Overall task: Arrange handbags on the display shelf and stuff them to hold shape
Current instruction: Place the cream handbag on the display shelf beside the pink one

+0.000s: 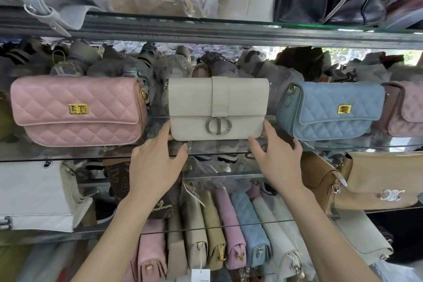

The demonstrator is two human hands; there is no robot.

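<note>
Cream handbag (pixel 218 110) stands upright at the mid of the glass display shelf (pixel 68 155), flap front facing out, round silver clasp (pixel 218 125) low on the front. It sits btwn a pink quilted bag (pixel 77 111) on its left & a blue quilted bag (pixel 329 111) on its right, w/ a clear gap each side.

Left hand (pixel 158 165) reaches up from below; straight fingers touch the cream bag's lower left corner, thumb spread out under the bottom edge. Grip is released, not wrapped round anything. Right hand (pixel 278 158) mirrors it at the lower right corner: index finger against the bag's side, thumb at the bottom edge, other fingers relaxed. Also a released grip, only steadying the bag.

Further right, partly cut off, a mauve quilted bag (pixel 405 110). Below the shelf: a row of small bags (pixel 229 231) packed on edge, a white bag (pixel 34 194) at left, a tan bag (pixel 370 183) at right.
</note>
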